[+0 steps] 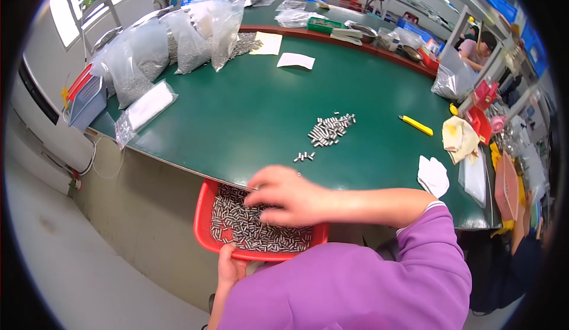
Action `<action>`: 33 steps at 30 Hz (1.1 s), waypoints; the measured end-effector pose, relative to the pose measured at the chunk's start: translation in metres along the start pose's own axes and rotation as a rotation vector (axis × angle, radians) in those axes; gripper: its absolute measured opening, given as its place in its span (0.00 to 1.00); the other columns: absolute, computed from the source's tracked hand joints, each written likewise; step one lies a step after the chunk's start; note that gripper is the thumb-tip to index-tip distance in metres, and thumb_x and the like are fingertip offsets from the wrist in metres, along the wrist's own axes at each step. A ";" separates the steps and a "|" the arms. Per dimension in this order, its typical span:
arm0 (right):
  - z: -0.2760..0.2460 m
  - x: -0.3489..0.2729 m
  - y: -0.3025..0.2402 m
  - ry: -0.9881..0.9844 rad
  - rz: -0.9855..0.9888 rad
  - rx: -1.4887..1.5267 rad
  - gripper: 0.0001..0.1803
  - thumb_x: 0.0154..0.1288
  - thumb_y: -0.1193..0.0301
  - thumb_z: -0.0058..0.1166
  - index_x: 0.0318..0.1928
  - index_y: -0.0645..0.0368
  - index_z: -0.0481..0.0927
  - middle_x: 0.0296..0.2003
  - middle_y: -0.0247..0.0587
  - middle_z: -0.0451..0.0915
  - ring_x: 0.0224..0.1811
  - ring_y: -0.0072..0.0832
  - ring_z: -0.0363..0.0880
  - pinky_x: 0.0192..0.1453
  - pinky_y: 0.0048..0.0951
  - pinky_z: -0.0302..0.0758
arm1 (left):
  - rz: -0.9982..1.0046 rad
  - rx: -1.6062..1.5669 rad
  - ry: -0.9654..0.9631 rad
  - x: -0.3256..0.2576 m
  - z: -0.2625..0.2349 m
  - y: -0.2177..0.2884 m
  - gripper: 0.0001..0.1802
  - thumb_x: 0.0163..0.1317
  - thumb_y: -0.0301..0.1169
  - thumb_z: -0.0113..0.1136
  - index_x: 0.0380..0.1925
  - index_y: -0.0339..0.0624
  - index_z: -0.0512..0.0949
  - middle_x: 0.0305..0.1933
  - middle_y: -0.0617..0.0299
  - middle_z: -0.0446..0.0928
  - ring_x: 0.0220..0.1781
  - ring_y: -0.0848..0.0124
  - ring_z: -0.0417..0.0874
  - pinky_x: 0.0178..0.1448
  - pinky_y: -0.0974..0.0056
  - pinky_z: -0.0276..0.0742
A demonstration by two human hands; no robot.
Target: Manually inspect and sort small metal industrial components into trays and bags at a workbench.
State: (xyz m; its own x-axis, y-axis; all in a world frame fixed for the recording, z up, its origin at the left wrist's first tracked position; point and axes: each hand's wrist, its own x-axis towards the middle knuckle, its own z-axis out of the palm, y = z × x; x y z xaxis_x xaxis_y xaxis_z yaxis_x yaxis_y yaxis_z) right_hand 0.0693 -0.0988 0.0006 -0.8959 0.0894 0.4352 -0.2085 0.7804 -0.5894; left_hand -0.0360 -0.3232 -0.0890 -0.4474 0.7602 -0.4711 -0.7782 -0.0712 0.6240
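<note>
A red plastic basin (203,226) full of small shiny metal pins (261,233) is tucked against the near edge of the green table. My left hand (231,266) grips its near rim, thumb over the edge and the other fingers hidden underneath. Over the basin and the table's edge hovers my right hand (290,196), slightly blurred, its fingers spread and nothing visible in them. On the tabletop beyond it lies a loose pile of the same metal pins (329,131), with a few stray pins (304,156) nearer me.
Clear bags of metal parts (139,63) line the left side beside a grey-blue bin (89,101). A yellow cutter (416,125), a white glove (433,176) and a stained cloth (460,138) lie on the right. Another person (477,51) sits at the far right.
</note>
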 end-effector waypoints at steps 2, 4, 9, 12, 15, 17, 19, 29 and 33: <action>-0.037 -0.005 0.029 0.192 0.087 -0.194 0.18 0.52 0.64 0.61 0.45 0.50 0.79 0.52 0.44 0.72 0.59 0.43 0.65 0.63 0.42 0.63 | -0.003 0.006 -0.040 -0.003 0.004 -0.002 0.27 0.60 0.33 0.44 0.59 0.38 0.61 0.57 0.54 0.71 0.56 0.60 0.75 0.61 0.51 0.70; -0.078 -0.015 0.066 0.357 0.304 -0.445 0.21 0.52 0.58 0.60 0.48 0.48 0.79 0.54 0.44 0.71 0.60 0.42 0.65 0.64 0.43 0.62 | -0.009 0.026 -0.008 -0.002 0.007 -0.005 0.28 0.59 0.34 0.44 0.60 0.38 0.60 0.58 0.54 0.71 0.57 0.58 0.74 0.60 0.49 0.71; -0.105 -0.042 0.117 0.379 0.749 -0.443 0.26 0.51 0.47 0.59 0.49 0.44 0.81 0.52 0.39 0.73 0.61 0.39 0.63 0.65 0.41 0.57 | 0.002 0.063 -0.029 0.004 0.012 -0.009 0.28 0.59 0.34 0.44 0.61 0.38 0.60 0.58 0.54 0.71 0.57 0.58 0.74 0.60 0.48 0.70; -0.091 -0.038 0.116 0.327 0.761 -0.410 0.24 0.49 0.47 0.60 0.45 0.43 0.83 0.50 0.38 0.73 0.60 0.38 0.64 0.65 0.40 0.56 | 0.003 0.080 -0.036 0.006 0.015 -0.013 0.28 0.59 0.34 0.44 0.60 0.38 0.60 0.58 0.54 0.71 0.58 0.59 0.74 0.61 0.49 0.70; -0.077 -0.027 0.109 0.315 0.713 -0.389 0.20 0.49 0.48 0.60 0.40 0.43 0.85 0.47 0.36 0.74 0.57 0.37 0.65 0.62 0.40 0.58 | 0.009 0.082 -0.060 0.011 0.017 -0.015 0.28 0.59 0.34 0.44 0.60 0.38 0.61 0.58 0.54 0.71 0.58 0.59 0.74 0.61 0.50 0.69; -0.071 -0.019 0.104 0.280 0.694 -0.369 0.20 0.49 0.48 0.60 0.39 0.43 0.85 0.45 0.35 0.74 0.56 0.37 0.66 0.61 0.40 0.58 | 0.029 0.101 -0.077 0.013 0.017 -0.017 0.28 0.60 0.34 0.44 0.60 0.37 0.61 0.58 0.54 0.71 0.58 0.60 0.74 0.61 0.50 0.69; -0.065 -0.015 0.098 0.289 0.669 -0.352 0.18 0.48 0.50 0.61 0.36 0.44 0.85 0.42 0.35 0.75 0.53 0.36 0.67 0.59 0.38 0.58 | 0.002 0.087 -0.067 0.016 0.017 -0.017 0.27 0.60 0.35 0.44 0.59 0.36 0.62 0.57 0.54 0.72 0.57 0.59 0.74 0.61 0.50 0.70; -0.016 -0.016 0.033 0.183 0.405 -0.260 0.12 0.50 0.56 0.62 0.34 0.46 0.83 0.40 0.35 0.74 0.52 0.37 0.66 0.57 0.40 0.59 | -0.021 0.094 -0.048 0.019 0.020 -0.011 0.25 0.60 0.34 0.44 0.58 0.36 0.63 0.56 0.54 0.72 0.55 0.60 0.75 0.59 0.51 0.71; 0.008 -0.023 -0.005 0.070 0.252 -0.100 0.11 0.51 0.62 0.62 0.37 0.47 0.82 0.43 0.35 0.74 0.54 0.37 0.66 0.59 0.42 0.59 | -0.026 0.120 -0.026 0.015 0.023 -0.008 0.26 0.60 0.35 0.43 0.58 0.37 0.63 0.56 0.54 0.73 0.55 0.60 0.76 0.58 0.50 0.72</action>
State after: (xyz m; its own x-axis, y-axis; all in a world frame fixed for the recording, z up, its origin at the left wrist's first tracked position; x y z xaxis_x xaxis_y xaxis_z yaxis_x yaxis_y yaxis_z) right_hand 0.0873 -0.1098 -0.0123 -0.8846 0.3285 0.3309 0.0606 0.7848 -0.6168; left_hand -0.0266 -0.2962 -0.0864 -0.4146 0.7776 -0.4726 -0.7302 0.0257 0.6828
